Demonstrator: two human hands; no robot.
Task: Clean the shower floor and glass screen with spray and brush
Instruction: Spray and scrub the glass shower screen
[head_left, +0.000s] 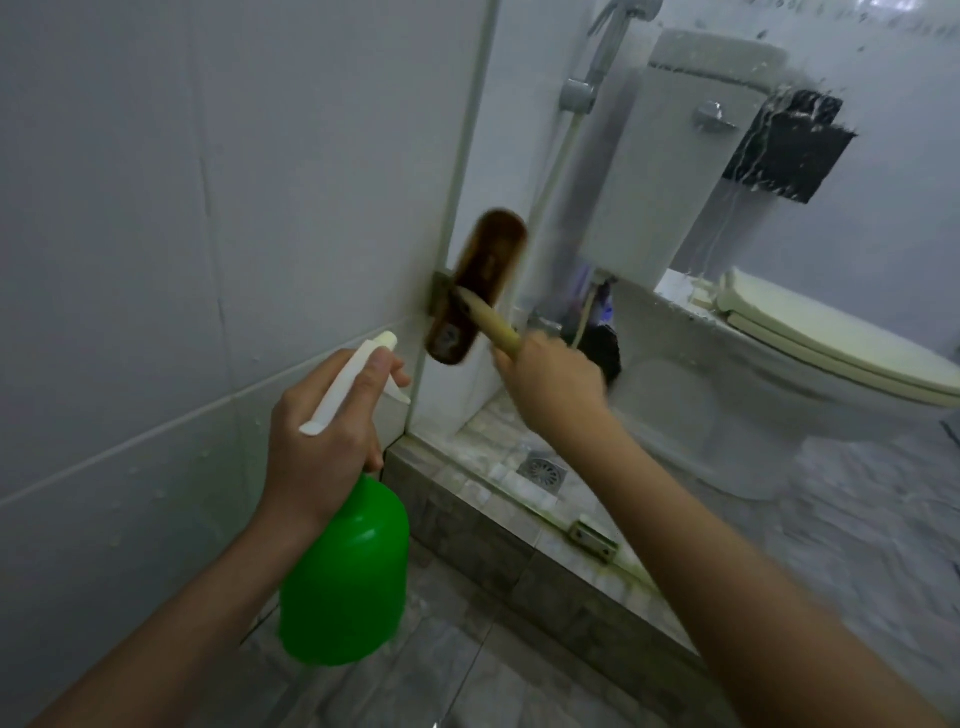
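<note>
The brush (480, 283) sits at the frame's centre, its dark brown oblong head lying against the glass screen (675, 338) with the long axis running from 7 o'clock up to 1 o'clock; it is blurred. Its pale wooden handle slants down toward 4 o'clock into the right hand (550, 382), whose fingers are wrapped closed around the handle's end. The brush head lies just beside the screen's vertical edge, where a small metal bracket (441, 296) meets the tiled wall (182, 260).

The left hand (322, 436) grips the neck of the spray bottle (345, 566), fingers curled tight round it, one finger at the white trigger. The bottle's green body hangs toward 6 o'clock; the white nozzle points to about 1 o'clock, toward the wall's corner.

Below the brush, the stone kerb (498, 530) runs from 10 to 4 o'clock, with the shower floor (493, 441) and its drain (540, 470) behind it. Through the wet glass a toilet (779, 364) shows at 3 o'clock.
</note>
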